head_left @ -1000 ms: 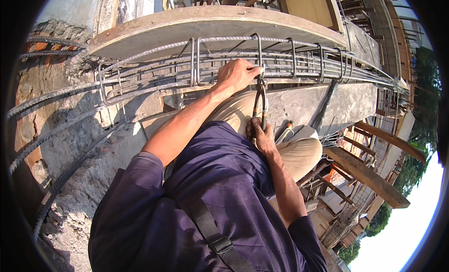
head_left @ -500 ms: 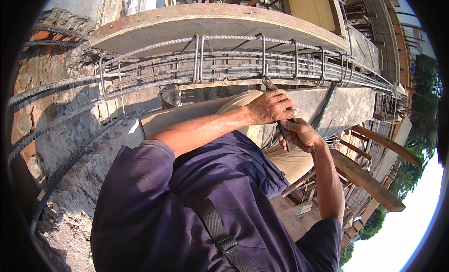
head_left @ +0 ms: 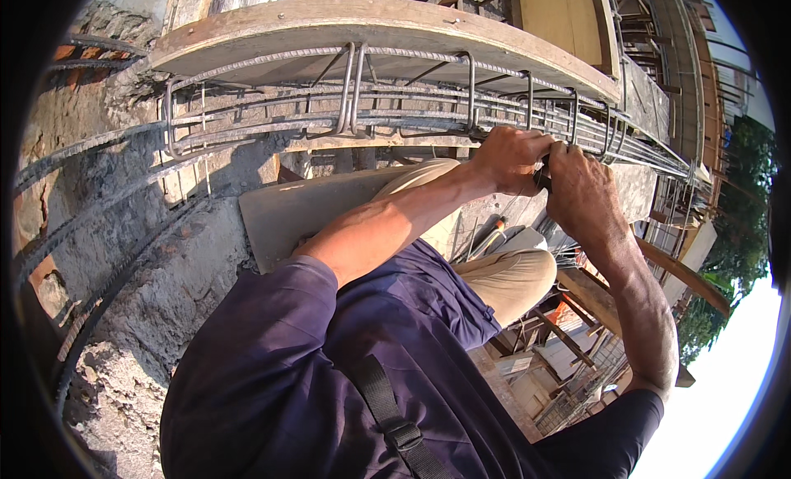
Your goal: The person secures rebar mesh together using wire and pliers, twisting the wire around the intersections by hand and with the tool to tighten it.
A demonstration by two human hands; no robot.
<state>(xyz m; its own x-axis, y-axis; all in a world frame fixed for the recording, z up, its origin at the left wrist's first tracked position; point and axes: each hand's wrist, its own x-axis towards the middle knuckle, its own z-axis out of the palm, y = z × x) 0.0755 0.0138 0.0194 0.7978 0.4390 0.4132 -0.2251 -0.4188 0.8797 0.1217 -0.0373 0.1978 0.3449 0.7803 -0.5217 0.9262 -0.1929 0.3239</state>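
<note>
Both hands lifted to the bars, closed around the pincers

Your left hand (head_left: 515, 159) and right hand (head_left: 583, 190) are curled tight, fingertips almost meeting, around the dark pincers (head_left: 541, 179). Only a little of the tool shows between your fists, so you can't tell from here which part each hand has hold of. The pincers sit at the lower edge of the rebar cage (head_left: 412, 115), though whether they touch a bar is hidden

Half a second ago you had them lower, over your thigh, with the right hand beneath the left; now both hands have gone up and to the right. To judge by that, your work has moved from handling the tool over your lap to the lower bars themselves

Your left forearm slants up and across from the lower left, wrist close to straight. Your right arm is raised well out to the side, its forearm rising steeply and the back of the hand facing up

Beyond the grip, the wooden board (head_left: 371, 32) stands behind the cage, your bent knee (head_left: 515, 279) is below your hands, and rough concrete (head_left: 189, 256) lies to your left
</note>
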